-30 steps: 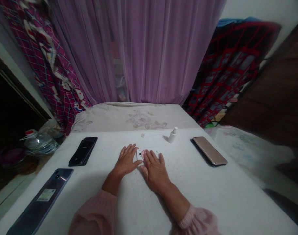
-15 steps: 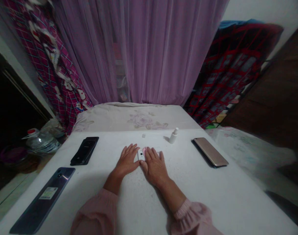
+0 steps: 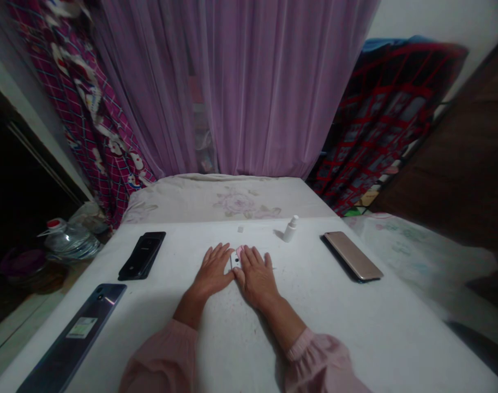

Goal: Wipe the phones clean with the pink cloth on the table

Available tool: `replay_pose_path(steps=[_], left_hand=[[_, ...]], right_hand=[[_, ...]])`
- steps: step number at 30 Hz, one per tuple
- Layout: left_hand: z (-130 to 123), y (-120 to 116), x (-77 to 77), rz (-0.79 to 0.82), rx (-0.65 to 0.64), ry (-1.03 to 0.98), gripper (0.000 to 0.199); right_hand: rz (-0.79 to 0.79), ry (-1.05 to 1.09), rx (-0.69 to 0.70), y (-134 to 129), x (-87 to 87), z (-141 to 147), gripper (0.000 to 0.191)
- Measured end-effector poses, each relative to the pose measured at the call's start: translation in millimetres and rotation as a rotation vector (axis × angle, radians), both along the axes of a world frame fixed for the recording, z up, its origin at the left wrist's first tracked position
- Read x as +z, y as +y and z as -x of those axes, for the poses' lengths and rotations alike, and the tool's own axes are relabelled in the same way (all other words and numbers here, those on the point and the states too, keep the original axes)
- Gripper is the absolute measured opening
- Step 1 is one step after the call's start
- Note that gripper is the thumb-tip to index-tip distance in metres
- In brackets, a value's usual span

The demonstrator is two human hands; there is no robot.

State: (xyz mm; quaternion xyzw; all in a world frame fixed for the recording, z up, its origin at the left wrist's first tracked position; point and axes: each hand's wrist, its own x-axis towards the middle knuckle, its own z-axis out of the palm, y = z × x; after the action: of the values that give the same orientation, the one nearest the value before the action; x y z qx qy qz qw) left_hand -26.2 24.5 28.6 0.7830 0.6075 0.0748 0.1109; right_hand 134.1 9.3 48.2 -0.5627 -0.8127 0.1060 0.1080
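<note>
1. White phone (image 3: 234, 260), lying flat on the white table (image 3: 355, 333), about midway between its left and right edges and closer to the far edge. I see only a narrow strip with a dark lens (image 3: 237, 261); the rest is covered.

2. The left hand (image 3: 211, 274), as I watch from afar, is spread low, with its thumb by the phone's left end. I see it pinching nothing; whether it presses the phone, I cannot tell.

3. The right hand (image 3: 258, 281) lies flat over the phone, fingers stretched out, with pink cloth (image 3: 239, 250) peeking from beneath the fingertips. How much cloth is under the palm, I cannot tell.

4. Just changed: since a second ago, the right thumb has come up close to the left thumb at the phone's near side, and the strip with the lens shows more plainly. I take this as cloth being rubbed along the phone, the left hand guarding its end.

5. Against half a second ago, little differs: the cloth sits slightly nearer the left hand, and my view has tipped a touch.

6. Unmoved on the table: a white spray bottle (image 3: 290, 230) near the far edge, a gold phone (image 3: 351, 255) by the right edge, a black phone (image 3: 144, 255) by the left edge, and a grey phone (image 3: 58, 360) toward the near left corner.
</note>
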Motion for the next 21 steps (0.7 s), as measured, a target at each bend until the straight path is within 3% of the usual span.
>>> replay_pose_path(steps=[8,16,21], left_hand=[[-3.4,-1.5,10.8,0.046,0.013,-0.012,0.063],[-1.5,-0.5,7.0,0.027,0.008,-0.011,0.057],[-1.5,-0.9,4.7,0.014,0.017,-0.035,0.059]], right_hand=[[-0.005,-0.008,0.054,-32.4,-12.3,-21.2,0.06],[-0.029,-0.013,-0.011,-4.6,-4.1,-6.8,0.058],[-0.015,-0.087,-0.141,0.4,-9.0,-26.4,0.056]])
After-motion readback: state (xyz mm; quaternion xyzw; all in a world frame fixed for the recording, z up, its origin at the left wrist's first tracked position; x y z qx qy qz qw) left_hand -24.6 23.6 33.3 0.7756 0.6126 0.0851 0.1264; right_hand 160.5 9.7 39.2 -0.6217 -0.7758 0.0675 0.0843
